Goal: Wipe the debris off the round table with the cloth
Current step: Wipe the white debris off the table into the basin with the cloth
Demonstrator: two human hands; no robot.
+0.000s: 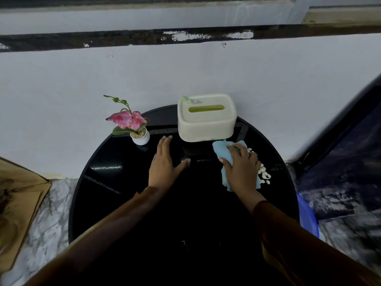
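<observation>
**Two hands on the black tabletop, one pressing a blue cloth**

Two hands are in view, both on the round tabletop (115, 182). Lying flat on the dark glass a little past centre toward 12 o'clock, the left hand (165, 162) has straight fingers set close together pointing toward 12 o'clock, its thumb spread wide toward 3 o'clock, and it holds nothing. Over at about 2 o'clock, the right hand (241, 168) lies palm down on the cloth (223, 153), fingers bent over the fabric and pressing it to the glass.

One cloth is here, light blue and crumpled. Its long axis runs from roughly 12 o'clock to 6 o'clock, with one end showing past the fingertips just in front of the box (206, 118) and the other poking out beneath the wrist.

White debris (263, 174) lies as one loose scatter of many small pieces, too many and too small to count, touching the cloth's 3 o'clock edge and trailing along it beside the right hand.

One cream box with a slot in its lid stands at 12 o'clock near the wall. One small white pot (141, 138) with a pink flower (127, 119) stands at about 10 o'clock, near the left fingertips but apart from them. One blue tub (307, 217) shows past the tabletop's rim at 4 o'clock.
</observation>
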